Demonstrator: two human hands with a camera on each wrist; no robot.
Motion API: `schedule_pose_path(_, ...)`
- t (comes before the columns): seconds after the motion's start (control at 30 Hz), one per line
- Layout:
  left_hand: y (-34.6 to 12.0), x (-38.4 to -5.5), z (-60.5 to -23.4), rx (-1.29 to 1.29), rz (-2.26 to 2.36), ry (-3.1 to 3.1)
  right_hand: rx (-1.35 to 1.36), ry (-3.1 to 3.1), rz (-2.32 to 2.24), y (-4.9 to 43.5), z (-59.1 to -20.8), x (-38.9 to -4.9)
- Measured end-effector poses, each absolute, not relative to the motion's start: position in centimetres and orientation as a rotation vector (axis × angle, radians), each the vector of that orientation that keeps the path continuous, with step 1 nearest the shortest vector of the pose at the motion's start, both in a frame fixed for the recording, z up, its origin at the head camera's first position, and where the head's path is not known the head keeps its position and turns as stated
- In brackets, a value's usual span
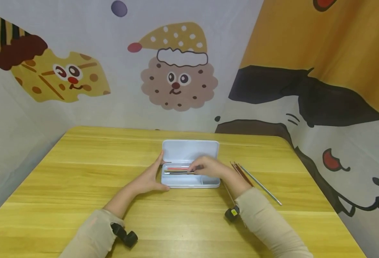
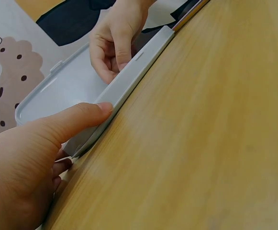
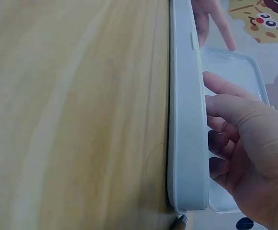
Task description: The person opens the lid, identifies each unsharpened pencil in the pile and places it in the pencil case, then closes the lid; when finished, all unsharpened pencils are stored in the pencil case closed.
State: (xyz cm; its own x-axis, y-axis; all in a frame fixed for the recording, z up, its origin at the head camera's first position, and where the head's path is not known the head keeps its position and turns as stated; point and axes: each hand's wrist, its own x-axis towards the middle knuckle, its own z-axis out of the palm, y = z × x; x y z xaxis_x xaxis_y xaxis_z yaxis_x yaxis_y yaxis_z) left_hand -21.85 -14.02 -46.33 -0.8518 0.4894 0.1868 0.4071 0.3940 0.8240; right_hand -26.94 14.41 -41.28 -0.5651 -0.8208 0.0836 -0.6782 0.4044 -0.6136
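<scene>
A pale grey-white pencil case (image 1: pixel 179 185) lies on the table with its lid (image 1: pixel 189 148) raised at the back. Several pencils (image 1: pixel 176 171) lie lengthwise in its long compartment. My left hand (image 1: pixel 149 177) grips the case's left end, its thumb (image 2: pixel 88 115) on the front wall and the other fingers round toward the back. Inside the case, my right hand (image 1: pixel 208 166) pinches a pencil at its right end, over the others. The front wall hides these fingertips in the right wrist view, where the hand (image 3: pixel 249 129) reaches in from behind that wall.
To the right of the case, several brown pencils (image 1: pixel 241 173) and a blue-grey pencil (image 1: pixel 263 188) lie on the wooden table (image 1: pixel 183 222). Another thin pencil (image 1: pixel 228 191) lies partly beneath the right forearm. A cartoon-printed curtain (image 1: pixel 112 118) hangs behind the table.
</scene>
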Motion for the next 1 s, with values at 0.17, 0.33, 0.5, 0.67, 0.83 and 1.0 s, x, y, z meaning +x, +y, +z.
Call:
schedule_pose_path(0.17, -14.0, -21.8, -46.3, 0.819, 1.457, 2.557, -1.314, 2.452, -0.895, 14.5, -41.4, -26.8)
schedule_pose_path(0.33, -14.0, -21.7, -46.2, 0.807, 1.459, 2.556, -1.318, 2.48, -0.961, 15.0, -41.2, -26.5)
schedule_pose_path(0.5, -13.6, -20.7, -44.6, 0.796, 1.488, 2.534, -1.216, 2.54, -1.021, 15.7, -40.4, -25.6)
schedule_pose_path(0.67, -13.2, -19.4, -42.5, 0.788, 1.526, 2.508, -1.142, 2.565, -1.074, 17.0, -39.3, -24.1)
schedule_pose_path(0.83, -13.1, -19.4, -42.6, 0.781, 1.519, 2.515, -1.114, 2.605, -1.09, 18.8, -38.9, -22.4)
schedule_pose_path(1.0, -13.2, -19.5, -42.6, 0.79, 1.518, 2.516, -1.057, 2.666, -1.136, 20.9, -39.2, -20.9)
